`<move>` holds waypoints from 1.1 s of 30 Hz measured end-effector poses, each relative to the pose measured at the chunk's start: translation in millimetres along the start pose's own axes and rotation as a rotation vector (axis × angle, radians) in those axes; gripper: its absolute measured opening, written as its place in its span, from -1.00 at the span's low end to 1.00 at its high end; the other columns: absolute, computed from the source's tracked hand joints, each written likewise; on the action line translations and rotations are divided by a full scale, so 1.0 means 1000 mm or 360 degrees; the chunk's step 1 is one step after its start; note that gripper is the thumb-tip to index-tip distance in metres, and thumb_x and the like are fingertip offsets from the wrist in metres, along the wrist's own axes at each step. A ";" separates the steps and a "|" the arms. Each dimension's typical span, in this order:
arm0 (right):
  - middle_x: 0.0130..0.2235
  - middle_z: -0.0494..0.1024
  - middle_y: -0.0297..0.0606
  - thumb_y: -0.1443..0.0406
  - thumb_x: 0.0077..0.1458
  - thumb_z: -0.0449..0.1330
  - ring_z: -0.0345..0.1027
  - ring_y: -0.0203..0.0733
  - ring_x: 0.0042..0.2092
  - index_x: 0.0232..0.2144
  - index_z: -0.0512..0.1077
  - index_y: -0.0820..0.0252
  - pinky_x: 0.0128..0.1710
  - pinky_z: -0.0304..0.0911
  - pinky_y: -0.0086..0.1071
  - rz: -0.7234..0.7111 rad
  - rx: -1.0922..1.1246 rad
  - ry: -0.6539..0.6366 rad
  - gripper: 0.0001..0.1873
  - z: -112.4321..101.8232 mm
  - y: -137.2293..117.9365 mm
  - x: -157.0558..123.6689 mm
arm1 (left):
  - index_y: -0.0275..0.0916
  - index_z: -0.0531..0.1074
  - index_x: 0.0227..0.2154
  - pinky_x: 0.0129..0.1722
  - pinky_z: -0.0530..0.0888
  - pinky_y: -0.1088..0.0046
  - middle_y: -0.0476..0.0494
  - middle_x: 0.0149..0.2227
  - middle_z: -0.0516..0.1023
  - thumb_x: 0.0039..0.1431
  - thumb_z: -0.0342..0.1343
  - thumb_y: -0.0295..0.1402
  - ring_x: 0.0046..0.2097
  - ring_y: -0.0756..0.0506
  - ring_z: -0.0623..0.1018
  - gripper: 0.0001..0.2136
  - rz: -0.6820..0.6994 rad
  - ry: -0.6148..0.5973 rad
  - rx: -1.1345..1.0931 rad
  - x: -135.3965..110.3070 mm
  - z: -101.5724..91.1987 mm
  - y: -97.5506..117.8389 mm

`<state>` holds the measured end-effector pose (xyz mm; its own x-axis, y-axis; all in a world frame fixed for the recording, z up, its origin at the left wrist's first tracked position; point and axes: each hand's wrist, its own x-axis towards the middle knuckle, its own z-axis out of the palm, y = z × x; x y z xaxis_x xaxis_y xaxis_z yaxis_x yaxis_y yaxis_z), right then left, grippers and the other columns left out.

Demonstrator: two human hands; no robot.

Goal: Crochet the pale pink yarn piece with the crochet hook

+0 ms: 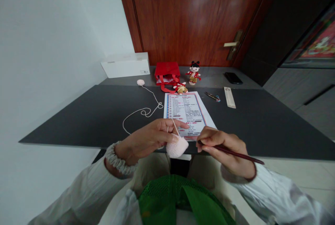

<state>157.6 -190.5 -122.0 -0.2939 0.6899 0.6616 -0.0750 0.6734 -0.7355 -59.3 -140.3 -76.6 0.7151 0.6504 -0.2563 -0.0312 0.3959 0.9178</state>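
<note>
Green cloth (157, 202) is closest, over the person's lap. Above it, the left hand (154, 135) pinches a small, pale pink knitted piece (177, 148) at the table's near edge, and a thread (175, 126) goes over a finger. The right hand (227, 148) is wrapped around a dark red stick (240, 154), just beside the piece; I cannot tell if its tip touches the wool. A printed page (183, 108) lies on the dark table (251, 123) past the hands. Behind the page are a little lying doll (181, 88), a red bag (167, 69) and a standing doll (194, 73). One pale yarn ball (140, 82) sits left of the bag.
</note>
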 end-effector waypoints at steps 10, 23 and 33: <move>-0.46 0.53 -0.34 0.36 0.18 0.15 0.42 -0.30 -0.51 -0.37 0.34 0.16 -0.52 0.33 -0.39 0.0505 0.0581 0.0194 -0.94 0.009 0.002 -0.003 | -0.30 0.47 -0.14 -0.34 0.31 0.51 -0.10 -0.32 0.54 -0.05 0.25 -0.50 -0.35 0.00 0.46 -0.66 -0.0047 -0.0162 -0.0020 0.001 -0.003 0.000; -0.32 0.49 -0.19 0.53 0.11 0.14 0.39 -0.21 -0.29 -0.24 0.38 0.17 -0.35 0.32 -0.29 -0.0153 -0.0143 -0.0254 -0.79 -0.005 -0.005 0.003 | -0.34 0.45 -0.11 -0.41 0.28 0.54 -0.09 -0.36 0.51 -0.10 0.26 -0.46 -0.39 0.02 0.42 -0.60 -0.0108 -0.0096 0.0042 -0.002 -0.003 -0.001; -0.38 0.55 -0.29 0.43 0.12 0.20 0.47 -0.28 -0.38 -0.37 0.41 0.18 -0.38 0.37 -0.35 0.0536 0.0582 -0.0051 -0.93 -0.004 -0.002 0.006 | -0.31 0.43 -0.08 -0.46 0.24 0.56 -0.05 -0.39 0.44 -0.04 0.24 -0.40 -0.44 0.05 0.35 -0.61 -0.0123 -0.0215 0.0205 0.000 -0.008 0.000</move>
<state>159.9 -186.7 -116.5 -0.3879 0.8407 0.3778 -0.2985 0.2732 -0.9145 -65.2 -135.5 -79.0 0.7994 0.5249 -0.2922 0.1107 0.3493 0.9304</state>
